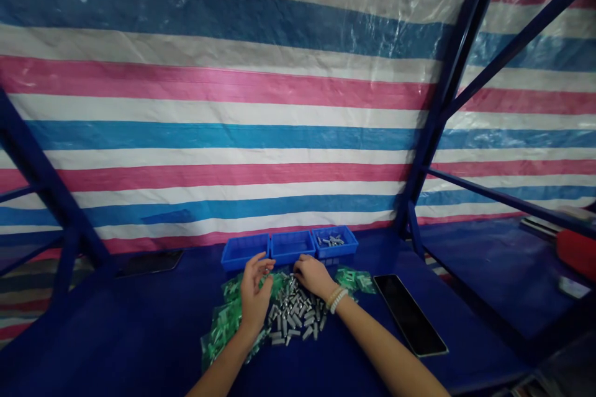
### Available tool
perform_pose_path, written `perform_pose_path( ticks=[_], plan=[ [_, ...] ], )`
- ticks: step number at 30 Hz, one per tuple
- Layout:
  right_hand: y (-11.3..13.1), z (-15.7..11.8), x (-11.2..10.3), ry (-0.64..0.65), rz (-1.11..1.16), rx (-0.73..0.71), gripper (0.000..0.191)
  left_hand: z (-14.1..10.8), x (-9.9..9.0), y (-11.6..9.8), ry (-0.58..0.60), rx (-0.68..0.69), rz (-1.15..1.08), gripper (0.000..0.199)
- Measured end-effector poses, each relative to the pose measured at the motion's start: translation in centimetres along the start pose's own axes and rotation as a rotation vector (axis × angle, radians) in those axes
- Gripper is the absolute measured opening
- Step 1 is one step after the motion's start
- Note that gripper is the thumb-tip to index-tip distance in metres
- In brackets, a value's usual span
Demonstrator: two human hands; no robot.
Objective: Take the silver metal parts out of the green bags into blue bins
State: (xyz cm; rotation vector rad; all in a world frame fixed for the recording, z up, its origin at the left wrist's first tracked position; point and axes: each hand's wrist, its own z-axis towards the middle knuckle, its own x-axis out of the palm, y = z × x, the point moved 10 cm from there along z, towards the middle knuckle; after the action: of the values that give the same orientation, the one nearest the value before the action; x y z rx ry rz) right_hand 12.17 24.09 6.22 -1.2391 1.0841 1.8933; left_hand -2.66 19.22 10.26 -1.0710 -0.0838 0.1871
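Nearest, 2 forearms reach in over the near edge of the blue worktop [116, 347]. The left hand [255, 293] is raised and open, its fingers loosely curled, with nothing visibly held. The right hand [313, 276] lies palm down at the far side of the heap, fingers curled over; whether it grips a piece cannot be told. Beaded bracelets [338, 301] circle the right wrist.

Mid-worktop, between the hands, lies a loose heap of small silver metal cylinders [291, 313]. Green plastic packets [222, 325] spread beneath the left hand, and a smaller cluster of packets [354, 280] lies beyond the right. A dark tablet [410, 315] sits just right of the right forearm.

Toward the far edge, 3 blue plastic trays [245, 252] stand touching in a row; the rightmost tray [334, 242] holds a few cylinders. A black phone [149, 263] lies farther left. Behind rises a striped tarpaulin [209, 93].

The cylinders are round and unconfined, so a brushing wrist could roll them among the packets or off the worktop. Slick packets could slide and drag the heap. With the trays touching, a loose piece could drop into the wrong one.
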Motion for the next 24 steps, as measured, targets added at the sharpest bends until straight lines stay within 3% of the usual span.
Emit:
perform_pose_path(
  ticks=[11,14,17,19,24],
  plan=[
    [-1.0,-1.7,-0.9,-0.056,-0.022,0.029,0.006,-0.3,0.9,0.5,0.054,-0.037,0.023,0.033],
    [-0.9,-2.2,-2.6,-0.187,0.199,0.010,0.009,-0.4,1.2,0.4,0.076,-0.030,0.041,0.031],
    [-0.4,-3.4,-5.5,-0.403,0.477,-0.076,0.009,-0.8,2.3,0.3,0.161,-0.042,0.051,0.030],
    [0.4,-4.4,-7.1,-0.505,0.531,-0.151,0.009,-1.3,3.2,0.2,0.225,-0.061,0.034,0.033],
    [2.0,-5.8,-8.6,-0.536,0.578,-0.284,0.007,-2.6,5.3,0.6,0.374,-0.154,-0.061,0.035]
  ],
)
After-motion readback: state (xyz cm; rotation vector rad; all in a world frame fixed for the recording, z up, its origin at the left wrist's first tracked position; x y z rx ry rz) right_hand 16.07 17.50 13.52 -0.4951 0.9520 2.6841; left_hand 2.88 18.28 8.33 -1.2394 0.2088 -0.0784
